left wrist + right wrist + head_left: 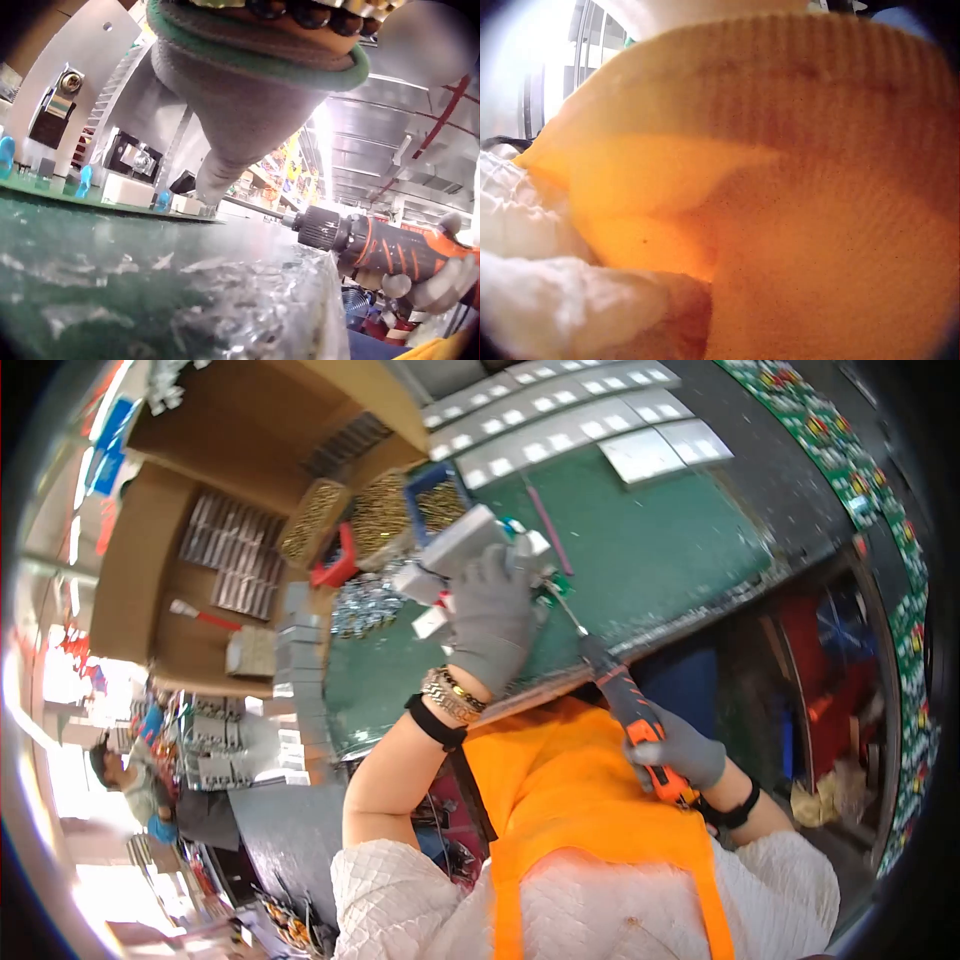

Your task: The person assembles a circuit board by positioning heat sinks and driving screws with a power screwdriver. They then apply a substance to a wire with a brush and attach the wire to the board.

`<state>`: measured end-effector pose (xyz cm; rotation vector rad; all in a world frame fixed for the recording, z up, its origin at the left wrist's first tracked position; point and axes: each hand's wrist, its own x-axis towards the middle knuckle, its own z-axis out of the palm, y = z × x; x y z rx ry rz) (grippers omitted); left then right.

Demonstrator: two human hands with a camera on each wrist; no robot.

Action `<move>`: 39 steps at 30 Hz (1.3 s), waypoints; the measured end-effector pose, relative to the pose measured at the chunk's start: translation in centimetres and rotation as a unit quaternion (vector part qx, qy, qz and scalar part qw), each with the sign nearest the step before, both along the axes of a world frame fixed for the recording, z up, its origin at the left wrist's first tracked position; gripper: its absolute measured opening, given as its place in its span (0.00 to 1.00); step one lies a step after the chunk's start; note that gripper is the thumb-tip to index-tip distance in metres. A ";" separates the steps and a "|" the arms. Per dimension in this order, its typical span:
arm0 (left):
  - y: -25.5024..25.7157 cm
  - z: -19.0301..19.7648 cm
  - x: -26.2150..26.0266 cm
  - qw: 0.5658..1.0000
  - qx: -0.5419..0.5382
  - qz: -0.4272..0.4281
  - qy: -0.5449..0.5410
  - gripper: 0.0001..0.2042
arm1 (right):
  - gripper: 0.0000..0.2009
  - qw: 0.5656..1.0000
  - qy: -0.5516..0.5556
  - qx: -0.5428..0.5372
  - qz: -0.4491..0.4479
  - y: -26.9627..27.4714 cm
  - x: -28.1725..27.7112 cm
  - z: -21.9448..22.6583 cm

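Note:
My gloved left hand (490,610) grips a circuit board with tall grey metal heat sinks (455,545) at the edge of the green work mat. In the left wrist view, the thumb lies at the edge of the green circuit board (112,210), beside white and blue parts. Screws (71,81) show on the upright metal plates. An orange and black electric screwdriver (625,695) is held in my gloved right hand (680,750), its bit pointing toward the board. The right wrist view is filled by the orange apron (817,225), and the right hand is hidden there.
Brass-coloured screws fill an open box (380,520) and a blue bin (437,505) behind the left hand. Loose silver parts (365,605) lie on the mat (650,550). Cardboard boxes (150,560) stand at left; metal plates (560,410) line the back. A purple stick (548,530) lies beyond the board.

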<state>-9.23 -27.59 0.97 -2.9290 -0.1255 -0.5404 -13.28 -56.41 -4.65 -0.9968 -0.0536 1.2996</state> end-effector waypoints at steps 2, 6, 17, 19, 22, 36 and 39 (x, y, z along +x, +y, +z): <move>1.2 1.7 0.5 0.988 -0.064 -0.091 0.107 0.31 | 0.36 1.000 -0.006 -0.020 -0.011 -0.5 -0.1 -0.1; 7.8 6.3 4.9 0.992 -0.102 -0.045 0.058 0.22 | 0.38 0.994 -0.053 -0.092 0.002 -1.1 -1.3 0.2; 14.3 3.5 12.6 0.938 0.065 0.012 0.339 0.15 | 0.43 0.984 -0.170 -0.050 0.022 -1.9 -1.8 -0.4; 15.9 1.7 12.9 0.949 0.043 -0.025 0.312 0.11 | 0.42 0.988 -0.143 -0.054 0.024 -2.0 -1.5 0.1; 16.6 1.2 13.1 0.949 0.026 -0.039 0.312 0.12 | 0.40 0.988 -0.140 -0.069 0.018 -1.9 -1.8 0.9; 17.0 2.4 11.0 0.967 -0.167 0.027 0.190 0.10 | 0.38 0.988 -0.148 -0.037 0.021 -1.7 -2.1 2.7; 17.4 2.2 11.0 0.982 -0.125 0.000 0.140 0.09 | 0.39 0.987 -0.157 -0.032 0.019 -1.6 -2.1 2.9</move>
